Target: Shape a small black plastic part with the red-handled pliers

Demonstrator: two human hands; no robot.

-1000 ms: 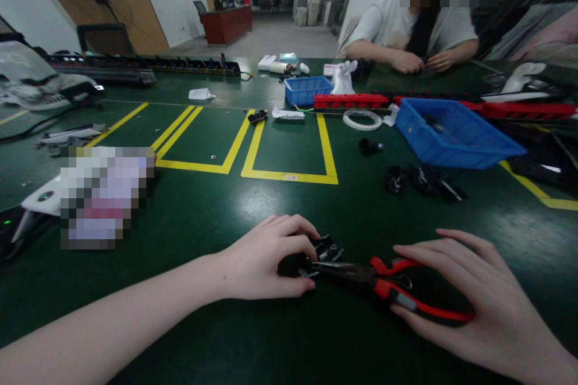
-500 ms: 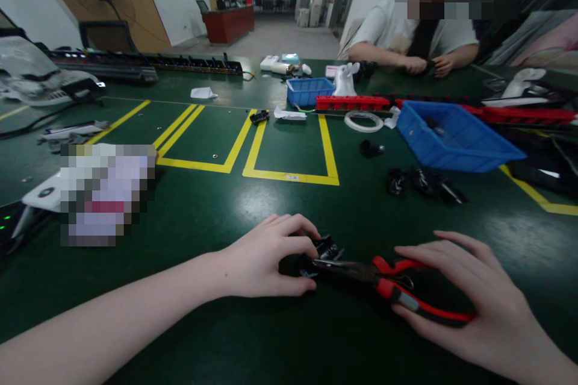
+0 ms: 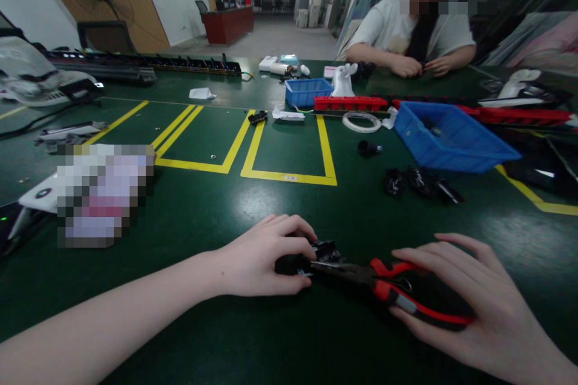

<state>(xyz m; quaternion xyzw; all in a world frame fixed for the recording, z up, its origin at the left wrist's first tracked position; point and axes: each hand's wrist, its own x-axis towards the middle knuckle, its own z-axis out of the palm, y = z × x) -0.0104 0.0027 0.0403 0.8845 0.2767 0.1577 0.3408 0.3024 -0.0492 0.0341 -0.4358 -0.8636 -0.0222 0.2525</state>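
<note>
My left hand (image 3: 271, 258) is closed around a small black plastic part (image 3: 326, 250) at the near middle of the table. Its fingers and thumb hide some of that part. From the right, the long nose of the red-handled pliers (image 3: 383, 279) reaches the part beside my left fingertips. Whether the jaws grip it, I cannot tell. My right hand (image 3: 469, 300) is wrapped round the pliers' spread red handles, thumb below and fingers above.
Several black parts (image 3: 419, 182) lie near a blue bin (image 3: 456, 138) on the right. Beyond are a tape roll (image 3: 361, 122), a small blue bin (image 3: 307, 92) and a red strip (image 3: 350, 103). A blurred-out device (image 3: 106, 192) stands left. Another person (image 3: 410, 41) sits opposite.
The view has shifted slightly. Both hands keep nearly the same grip, and the black part appears turned a little. Behind the seated person, another person's arm has come further into view.
</note>
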